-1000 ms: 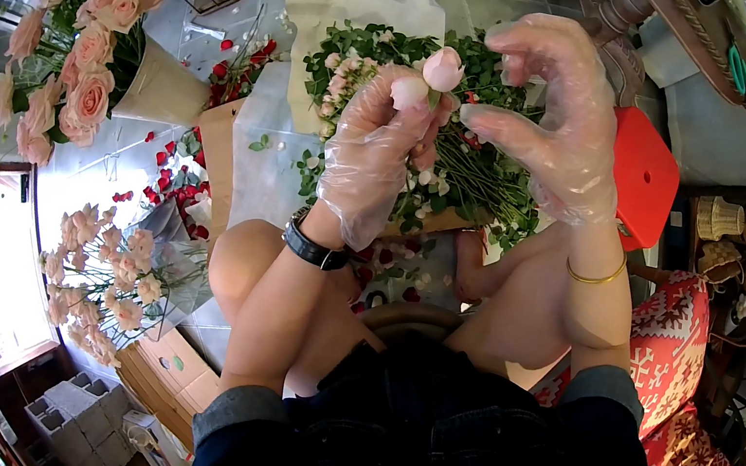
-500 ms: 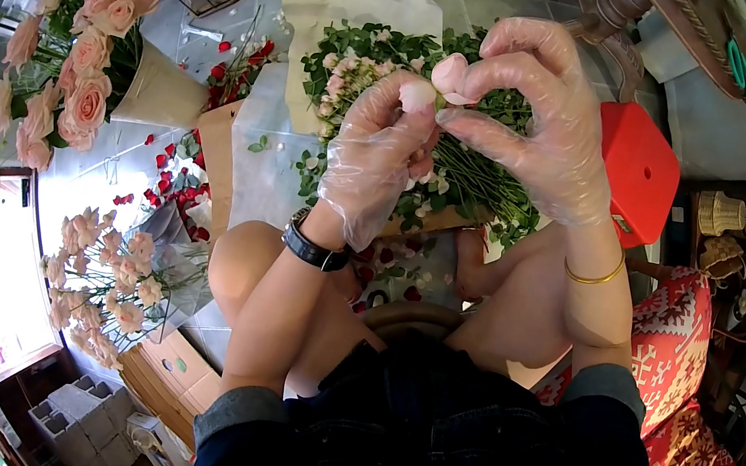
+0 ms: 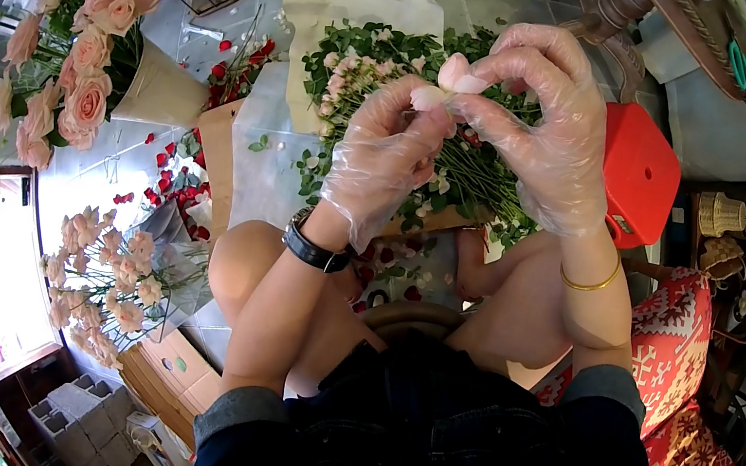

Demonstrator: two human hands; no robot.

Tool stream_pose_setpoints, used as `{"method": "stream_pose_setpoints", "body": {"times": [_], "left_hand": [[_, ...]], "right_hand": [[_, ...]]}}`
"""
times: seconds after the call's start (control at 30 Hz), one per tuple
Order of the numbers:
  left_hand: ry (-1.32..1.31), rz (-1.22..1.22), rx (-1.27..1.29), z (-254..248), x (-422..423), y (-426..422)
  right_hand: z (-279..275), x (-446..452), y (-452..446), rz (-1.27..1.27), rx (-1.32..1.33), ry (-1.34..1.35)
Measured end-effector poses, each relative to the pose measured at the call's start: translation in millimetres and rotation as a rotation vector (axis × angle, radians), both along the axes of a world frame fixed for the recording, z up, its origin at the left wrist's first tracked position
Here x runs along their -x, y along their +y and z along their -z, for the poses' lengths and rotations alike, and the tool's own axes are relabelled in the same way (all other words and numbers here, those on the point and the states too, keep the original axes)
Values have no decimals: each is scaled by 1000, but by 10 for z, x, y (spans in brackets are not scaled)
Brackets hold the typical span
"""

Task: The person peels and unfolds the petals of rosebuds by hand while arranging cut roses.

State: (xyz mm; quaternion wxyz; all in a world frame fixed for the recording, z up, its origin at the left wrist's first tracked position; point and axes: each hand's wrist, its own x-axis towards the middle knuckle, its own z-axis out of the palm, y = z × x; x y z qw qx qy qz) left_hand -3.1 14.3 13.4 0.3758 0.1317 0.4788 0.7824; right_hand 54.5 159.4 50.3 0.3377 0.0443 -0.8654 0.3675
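Both hands wear clear plastic gloves. My left hand (image 3: 385, 151) is closed on a small pale pink rose (image 3: 454, 71), just under its bloom. From the right, my right hand (image 3: 554, 125) pinches a pale petal at the side of the same rose between thumb and index finger. Below the hands a pile of small pink roses with green leaves (image 3: 477, 171) lies on paper (image 3: 361, 9) on the floor. The rose's stem is mostly hidden by my left hand.
At the left stand a white bucket (image 3: 165, 90) of large pink roses and a bunch of peach roses (image 3: 113, 283). Red petals (image 3: 170, 179) litter the floor. A red stool (image 3: 641, 174) is at the right, near a patterned red cushion (image 3: 669, 352).
My right hand has moved left and closed its fingers on the rose's petal. The rose has tilted slightly, and my left hand has shifted a little to the right.
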Motion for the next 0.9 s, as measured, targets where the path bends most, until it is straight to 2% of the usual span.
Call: {"method": "stream_pose_setpoints", "body": {"times": [0.17,0.23,0.53,0.77,0.8,0.87,0.9], "left_hand": [[13,-16,23,3,-1,5],[22,-15,11,22,1,2],[28,2,-18,55,-3,-27],[-1,14,-123,87,-1,-65],[-1,14,-123,70,-16,-40],[48,-187,-107,23,-50,33],[48,-187,-107,46,-29,27]], "right_hand": [[-20,-19,-3,21,-22,-16],[-70,-14,-14,16,-162,60],[11,18,8,-9,-324,172],[53,56,-33,-48,-295,250],[18,46,-43,-119,-262,247],[-50,29,-27,-191,-228,245],[-84,1,15,-248,-150,223]]}}
